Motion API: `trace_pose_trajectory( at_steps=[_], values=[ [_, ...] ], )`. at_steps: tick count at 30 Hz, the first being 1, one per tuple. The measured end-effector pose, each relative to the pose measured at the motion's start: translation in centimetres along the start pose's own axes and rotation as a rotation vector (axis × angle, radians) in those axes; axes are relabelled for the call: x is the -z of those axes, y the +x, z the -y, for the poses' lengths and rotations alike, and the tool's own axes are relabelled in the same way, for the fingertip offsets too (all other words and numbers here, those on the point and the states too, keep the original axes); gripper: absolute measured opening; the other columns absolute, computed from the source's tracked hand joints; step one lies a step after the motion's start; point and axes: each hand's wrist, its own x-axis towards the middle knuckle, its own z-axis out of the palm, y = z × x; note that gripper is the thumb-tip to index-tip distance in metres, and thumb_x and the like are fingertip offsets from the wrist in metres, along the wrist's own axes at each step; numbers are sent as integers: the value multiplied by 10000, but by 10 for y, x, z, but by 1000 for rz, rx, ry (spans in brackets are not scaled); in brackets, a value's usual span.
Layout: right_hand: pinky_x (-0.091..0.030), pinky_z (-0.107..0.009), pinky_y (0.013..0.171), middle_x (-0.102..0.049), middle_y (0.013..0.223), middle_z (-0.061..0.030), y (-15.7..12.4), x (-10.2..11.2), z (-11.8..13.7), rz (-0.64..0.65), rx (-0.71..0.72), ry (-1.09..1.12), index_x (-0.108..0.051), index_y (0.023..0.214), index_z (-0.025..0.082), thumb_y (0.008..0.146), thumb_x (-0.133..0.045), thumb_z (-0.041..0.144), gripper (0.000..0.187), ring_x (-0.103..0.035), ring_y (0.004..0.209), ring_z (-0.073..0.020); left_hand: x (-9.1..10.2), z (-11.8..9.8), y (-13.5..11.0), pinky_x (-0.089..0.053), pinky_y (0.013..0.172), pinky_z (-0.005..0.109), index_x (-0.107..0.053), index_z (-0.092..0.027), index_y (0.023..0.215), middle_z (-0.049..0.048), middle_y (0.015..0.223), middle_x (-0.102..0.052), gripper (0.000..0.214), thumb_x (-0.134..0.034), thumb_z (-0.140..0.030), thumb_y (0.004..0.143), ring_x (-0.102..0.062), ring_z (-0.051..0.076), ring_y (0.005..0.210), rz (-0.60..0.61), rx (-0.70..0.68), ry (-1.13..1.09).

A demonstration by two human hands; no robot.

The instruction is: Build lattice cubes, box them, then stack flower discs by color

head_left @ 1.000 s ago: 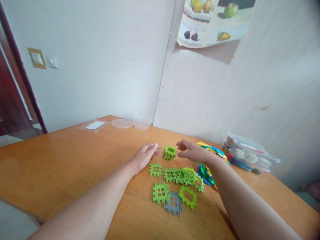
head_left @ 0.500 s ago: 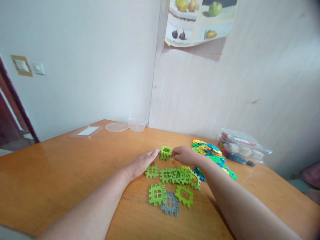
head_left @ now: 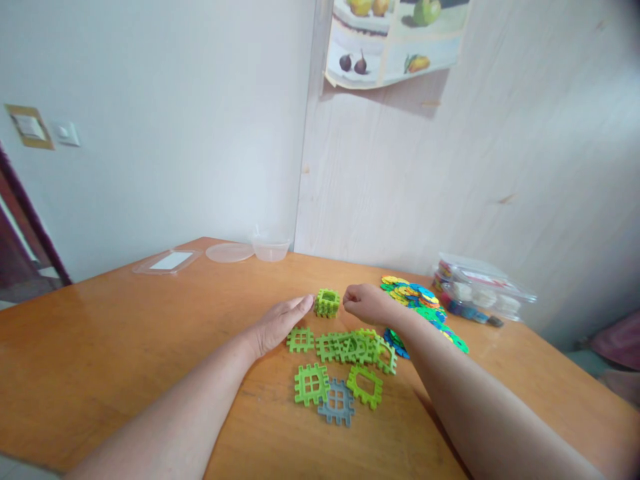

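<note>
A small green block (head_left: 327,303) built of notched square panels stands on the table between my hands. My left hand (head_left: 283,321) lies along its left side, fingers stretched out, fingertips at or very near the block. To the right of it, my right hand (head_left: 367,303) is closed like a fist, a small gap from the block, with nothing showing in its fingers. Nearer me is an overlapping row of green notched panels (head_left: 353,348). A green window panel (head_left: 301,340) lies by my left wrist. In front are another green window panel (head_left: 312,385), a grey window panel (head_left: 337,403) and a lime frame panel (head_left: 365,385).
Colourful notched discs (head_left: 415,297) are heaped beyond my right forearm. Behind them sits a clear plastic box (head_left: 483,293) with several items inside. At the back left are a clear tub (head_left: 271,249), a round lid (head_left: 230,252) and a rectangular lid (head_left: 169,261).
My right hand has drawn slightly away from the green block, its fingers more curled. My left hand stays beside the block. The whole view has shifted slightly.
</note>
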Motion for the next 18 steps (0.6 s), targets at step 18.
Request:
trace_pose_trajectory(
  at_steps=[18],
  values=[
    [-454,-370,918,-662,1154,-66,-57,25,2,231,313,69,-667,1154,235,734,-740,408,460,-596,1067,-257,5,14,4,-419,1017,368,-738,-255,1068,49,1134,-736,521,-455,-652,883,-615,281,1143,-105,31,41]
  ],
)
